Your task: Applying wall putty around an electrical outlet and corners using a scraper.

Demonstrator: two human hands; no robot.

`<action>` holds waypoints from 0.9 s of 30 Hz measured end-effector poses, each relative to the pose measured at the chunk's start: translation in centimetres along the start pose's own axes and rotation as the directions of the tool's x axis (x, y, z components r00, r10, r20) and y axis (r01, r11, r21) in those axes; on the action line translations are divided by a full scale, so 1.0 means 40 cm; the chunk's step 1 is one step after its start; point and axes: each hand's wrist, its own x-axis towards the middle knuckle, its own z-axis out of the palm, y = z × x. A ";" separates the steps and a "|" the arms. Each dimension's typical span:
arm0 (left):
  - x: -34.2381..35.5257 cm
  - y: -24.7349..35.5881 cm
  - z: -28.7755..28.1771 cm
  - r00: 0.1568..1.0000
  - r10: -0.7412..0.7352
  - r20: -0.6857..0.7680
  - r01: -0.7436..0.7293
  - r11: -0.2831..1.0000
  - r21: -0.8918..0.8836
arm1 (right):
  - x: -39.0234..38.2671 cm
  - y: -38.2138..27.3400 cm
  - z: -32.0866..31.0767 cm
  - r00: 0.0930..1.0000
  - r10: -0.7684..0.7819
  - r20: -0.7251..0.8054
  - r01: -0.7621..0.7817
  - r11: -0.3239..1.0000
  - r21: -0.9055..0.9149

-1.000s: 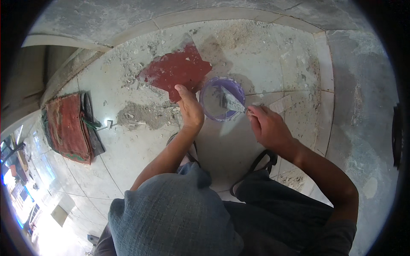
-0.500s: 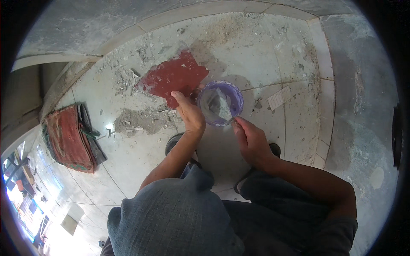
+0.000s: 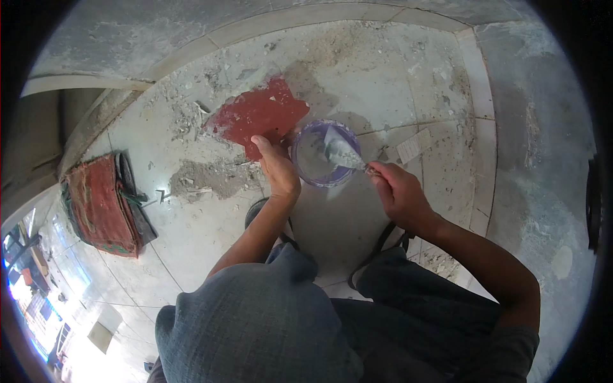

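Observation:
My left hand (image 3: 278, 171) grips the near edge of a flat red board (image 3: 262, 115) with a jagged outline and pale smears, its thumb lying on top. The other fingers are mostly hidden. My right hand (image 3: 402, 196) is closed round the handle of a pointed trowel (image 3: 341, 150), whose triangular blade is coated with whitish paste. That blade lies over the mouth of a round purple bucket (image 3: 327, 182), its tip pointing to the upper left. Pale material shows inside the bucket, which stands between my hands, close to the board's right side.
Dusty pale floor tiles (image 3: 383, 102) carry rubble and plaster crumbs. A printed paper slip (image 3: 414, 146) lies right of the bucket. Further left rests a worn reddish folded sack (image 3: 105, 205). Grey walls (image 3: 536, 140) rise ahead and at right; my feet flank the bucket's near side.
My right hand has moved to the right, drawing the trowel's handle past the bucket's rim and turning the blade more sideways. The left hand and red board have shifted slightly left.

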 end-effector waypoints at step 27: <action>0.072 0.106 -0.112 0.994 0.037 0.102 0.003 0.932 -0.363 | -0.025 -0.047 -0.090 0.942 0.166 0.291 -0.329 0.612 0.719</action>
